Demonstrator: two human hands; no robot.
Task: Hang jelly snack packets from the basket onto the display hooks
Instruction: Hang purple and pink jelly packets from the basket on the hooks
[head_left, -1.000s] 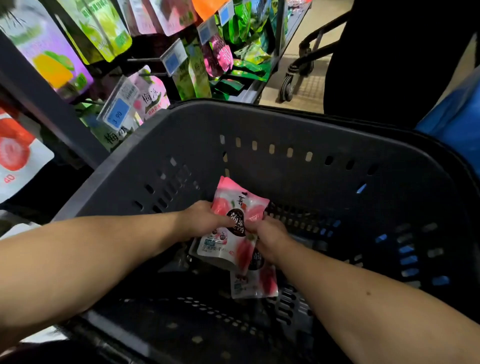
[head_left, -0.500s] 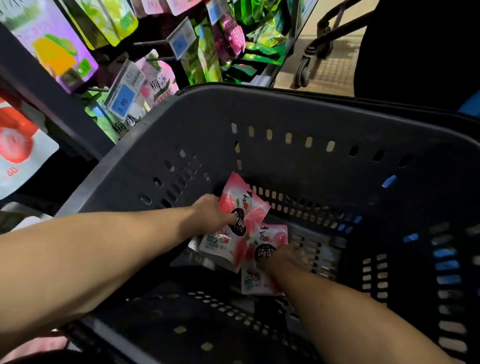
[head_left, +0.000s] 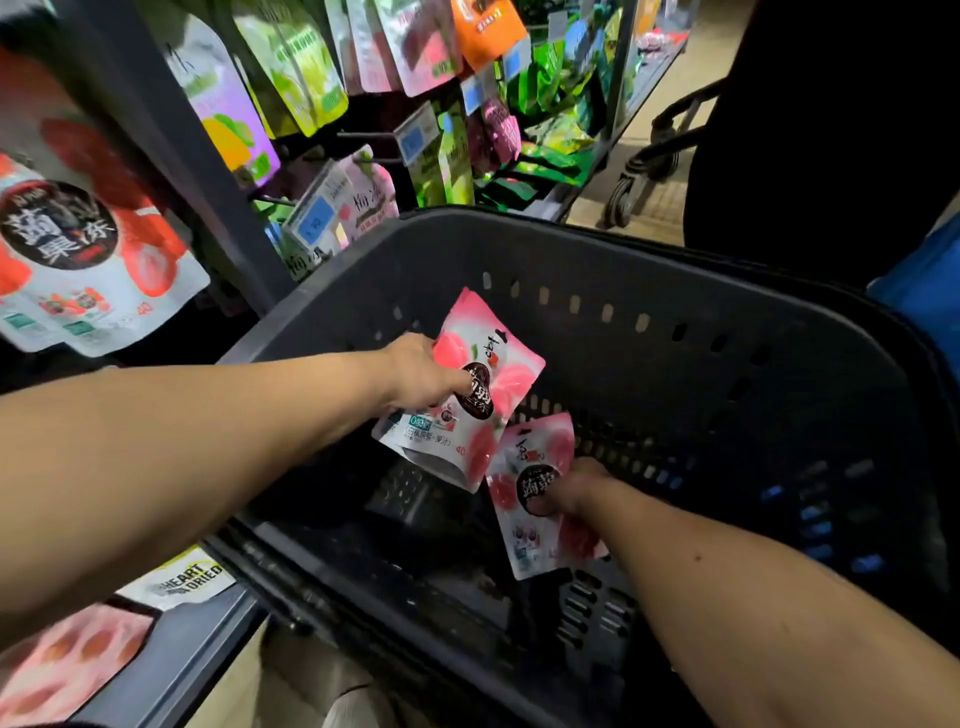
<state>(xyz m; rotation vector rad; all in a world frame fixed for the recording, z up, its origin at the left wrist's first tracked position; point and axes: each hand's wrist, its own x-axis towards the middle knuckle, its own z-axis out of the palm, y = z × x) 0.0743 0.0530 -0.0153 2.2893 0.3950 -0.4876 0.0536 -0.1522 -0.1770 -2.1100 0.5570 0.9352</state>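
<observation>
My left hand (head_left: 421, 376) grips a pink peach jelly packet (head_left: 483, 374), thumb curled over its front. It's held tilted, above the floor of the dark grey basket (head_left: 571, 228). My right hand (head_left: 574, 486) pinches a second peach packet (head_left: 535, 525) lower in the basket, thumb on its black label. Packet corners meet or overlap, can't tell which. Strawberry jelly pouches (head_left: 88, 260) hang left of the basket.
</observation>
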